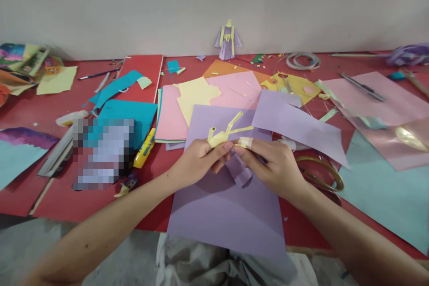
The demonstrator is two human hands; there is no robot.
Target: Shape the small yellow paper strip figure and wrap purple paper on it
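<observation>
Near the centre, my left hand (pixel 204 158) pinches a small yellow paper figure (pixel 219 137) made of rolled and folded strips, with thin limbs sticking up and to the right. The fingertips of my right hand (pixel 271 161) meet it from the right, closed on a small yellow paper end of the figure; a pale strip is wrapped round one of its fingers. Below the fingertips hangs a folded purple paper piece (pixel 239 170); which hand holds it I cannot tell. Under both hands lies a large purple sheet (pixel 224 214).
A finished-looking purple and yellow paper doll (pixel 228 41) stands against the wall. Left are a yellow glue tube (pixel 145 148), a blurred flat object (pixel 107 152) and a metal ruler (pixel 58 152). Right are scissors (pixel 320 174), a purple strip (pixel 298 120), a pen (pixel 362 86) and pink sheets (pixel 395 98).
</observation>
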